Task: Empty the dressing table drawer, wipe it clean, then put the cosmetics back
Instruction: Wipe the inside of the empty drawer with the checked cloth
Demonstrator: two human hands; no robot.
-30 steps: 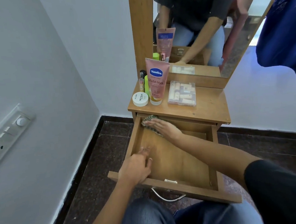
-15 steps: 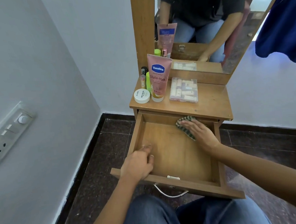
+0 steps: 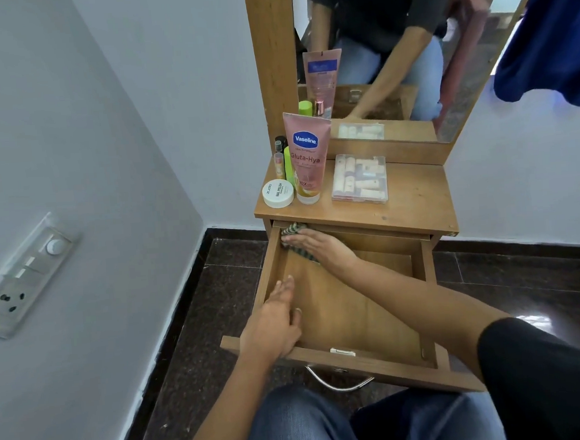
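head view: i was on the wiping step. my right hand (image 3: 321,248), fingers straight, pressed the cloth (image 3: 291,230) into the drawer's (image 3: 350,315) far left corner. my left hand (image 3: 272,327) lay loose on its side wall. the cosmetics (image 3: 306,156) stood on the worktop (image 3: 414,200). next, i guessed, i should wipe the rest.

The lone head view looks forward and down from close above the open drawer (image 3: 343,319), with the mirror (image 3: 389,41) beyond it
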